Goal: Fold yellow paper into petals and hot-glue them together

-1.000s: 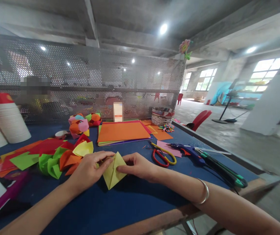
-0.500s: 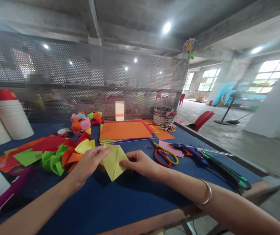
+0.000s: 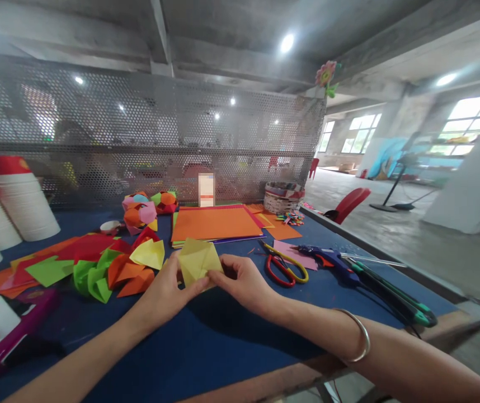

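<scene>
A pale yellow paper piece [image 3: 198, 258], folded and creased, is held up above the blue tabletop [image 3: 189, 347]. My left hand [image 3: 173, 282] grips its left side, the thumb at the lower edge. My right hand [image 3: 242, 280] pinches the lower right edge, its thumb close to the left thumb. Fingers behind the paper are partly hidden. Left of the hands lie folded pieces in yellow [image 3: 148, 253], orange [image 3: 130, 275] and green [image 3: 94, 274]. Behind the held paper rests a stack of coloured sheets with an orange one [image 3: 217, 223] on top.
Scissors [image 3: 284, 266], a blue glue gun [image 3: 328, 257] and a green-and-black tool [image 3: 395, 294] lie at the right. A woven basket [image 3: 282, 198] stands at the back. Paper cup stacks [image 3: 24, 201] and a purple tape dispenser [image 3: 22, 336] are at the left.
The yellow paper's lower point has been folded or tilted up out of view. My left thumb has moved down and right to the lower edge, nearer my right thumb.
</scene>
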Demonstrator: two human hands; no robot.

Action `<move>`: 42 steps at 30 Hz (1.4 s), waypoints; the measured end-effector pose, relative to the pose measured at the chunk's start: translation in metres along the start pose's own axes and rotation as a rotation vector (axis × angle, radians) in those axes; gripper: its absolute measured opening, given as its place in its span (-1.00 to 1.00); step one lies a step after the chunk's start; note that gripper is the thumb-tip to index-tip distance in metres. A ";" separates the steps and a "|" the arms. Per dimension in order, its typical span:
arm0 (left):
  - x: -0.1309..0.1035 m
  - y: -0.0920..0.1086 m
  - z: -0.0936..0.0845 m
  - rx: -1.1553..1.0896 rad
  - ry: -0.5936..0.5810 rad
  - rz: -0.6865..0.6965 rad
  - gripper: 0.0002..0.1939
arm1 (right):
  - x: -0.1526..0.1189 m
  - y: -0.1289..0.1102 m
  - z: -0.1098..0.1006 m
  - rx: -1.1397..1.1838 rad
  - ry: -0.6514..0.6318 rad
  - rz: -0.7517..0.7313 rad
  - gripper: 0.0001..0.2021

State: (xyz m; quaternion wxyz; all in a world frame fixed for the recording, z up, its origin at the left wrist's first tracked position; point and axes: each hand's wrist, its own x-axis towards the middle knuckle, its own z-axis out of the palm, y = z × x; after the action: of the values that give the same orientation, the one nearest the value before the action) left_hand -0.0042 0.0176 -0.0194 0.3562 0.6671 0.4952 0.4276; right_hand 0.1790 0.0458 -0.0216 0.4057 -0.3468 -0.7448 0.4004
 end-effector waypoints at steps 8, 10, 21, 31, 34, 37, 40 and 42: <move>0.002 0.002 -0.010 -0.070 0.041 -0.059 -0.47 | 0.006 0.010 -0.001 0.268 -0.111 0.090 -0.73; 0.002 0.004 -0.013 -0.074 0.042 -0.054 -0.46 | 0.006 0.009 -0.001 0.343 -0.160 0.102 -0.68; 0.001 0.010 -0.015 -0.076 -0.007 -0.080 -0.35 | 0.008 -0.002 -0.007 0.477 -0.142 0.302 -0.61; 0.001 0.006 -0.015 -0.012 0.076 -0.008 -0.38 | 0.008 -0.004 -0.006 0.499 -0.043 0.216 -0.72; -0.002 0.010 -0.013 0.053 0.124 0.035 -0.39 | 0.008 -0.005 -0.006 0.510 -0.039 0.219 -0.74; -0.005 0.015 -0.010 0.096 0.163 0.066 -0.40 | 0.008 -0.005 -0.006 0.516 -0.035 0.239 -0.75; -0.006 0.015 -0.008 0.152 0.180 0.090 -0.40 | 0.008 -0.004 -0.006 0.517 -0.042 0.249 -0.74; -0.005 0.011 -0.008 0.205 0.196 0.105 -0.41 | 0.008 -0.004 -0.006 0.519 -0.038 0.253 -0.74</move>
State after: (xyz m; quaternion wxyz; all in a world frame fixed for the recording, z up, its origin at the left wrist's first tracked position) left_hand -0.0084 0.0099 -0.0072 0.2136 0.6800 0.5330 0.4560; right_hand 0.1798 0.0529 -0.0136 0.4138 -0.3138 -0.5760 0.6313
